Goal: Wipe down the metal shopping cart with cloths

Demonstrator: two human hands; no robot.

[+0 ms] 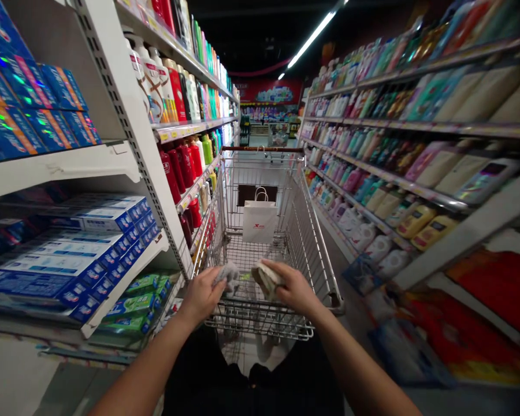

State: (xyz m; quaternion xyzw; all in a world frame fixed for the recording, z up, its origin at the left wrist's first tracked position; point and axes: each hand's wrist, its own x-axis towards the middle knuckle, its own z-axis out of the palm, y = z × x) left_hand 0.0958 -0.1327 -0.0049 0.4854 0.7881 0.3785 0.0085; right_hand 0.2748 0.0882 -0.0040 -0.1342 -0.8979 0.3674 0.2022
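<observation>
A small grey cloth [229, 276], fuzzy, crumpled and blurred, is pinched in the fingers of the left hand [203, 294] above the near end of the wire cart [260, 325]. Just beside it, a folded tan bundle [266, 278] with darker lines along its edge lies tilted in the grip of the right hand [292, 287].

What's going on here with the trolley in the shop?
A person stands in a shop aisle behind a wire shopping cart. Their left hand grips a grey cloth and their right hand grips a pale bundle, both over the near end of the cart. A white paper bag stands at the far end. Toothpaste boxes fill the left shelves, and bottles fill the right.
</observation>
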